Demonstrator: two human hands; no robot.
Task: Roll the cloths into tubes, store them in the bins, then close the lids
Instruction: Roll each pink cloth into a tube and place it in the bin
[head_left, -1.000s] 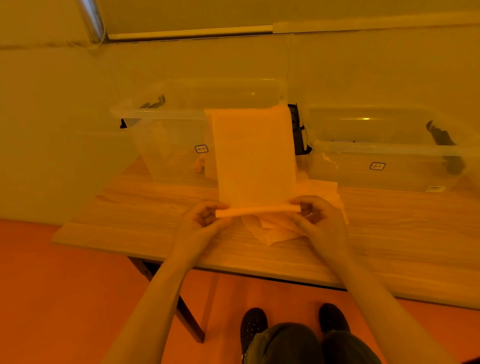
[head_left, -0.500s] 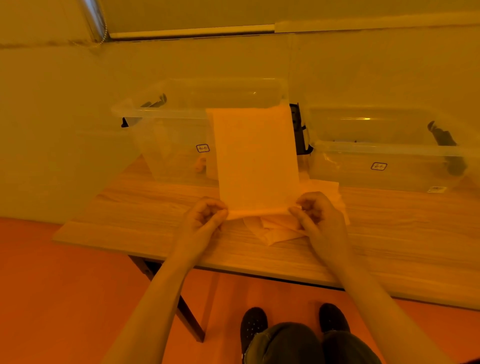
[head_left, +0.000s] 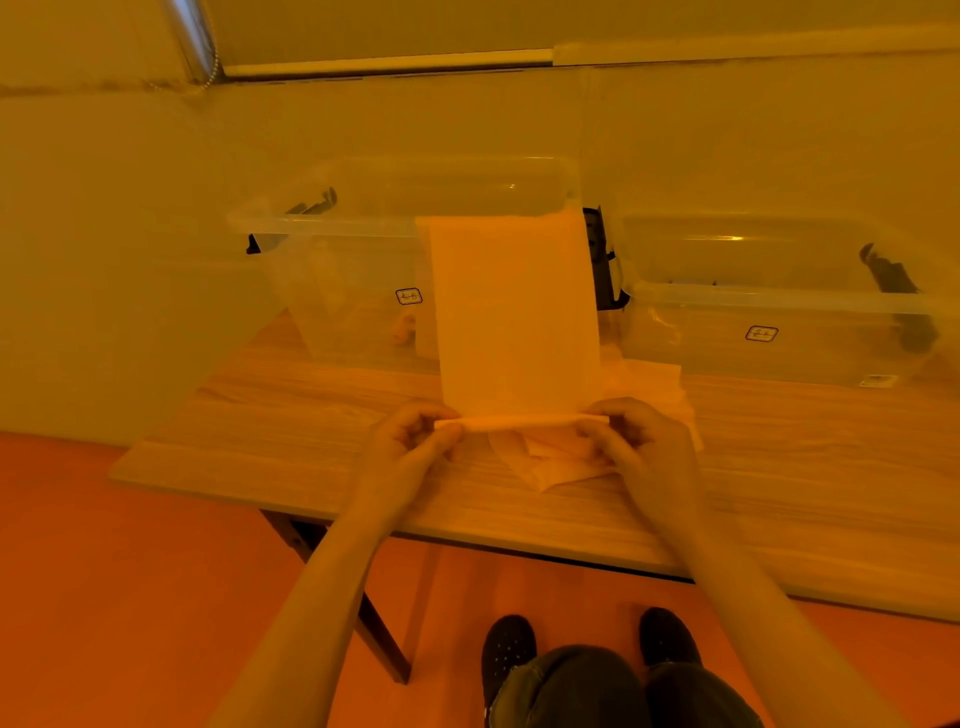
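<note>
Left hand and right hand fingers are pinching the cloth near the surface's front edge | roll is getting thicker than 1 second ago | 2 bins are waiting

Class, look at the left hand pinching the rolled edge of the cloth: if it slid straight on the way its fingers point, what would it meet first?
Probably the right hand, gripping the other end of the cloth; the left hand points along the roll towards it.
</note>
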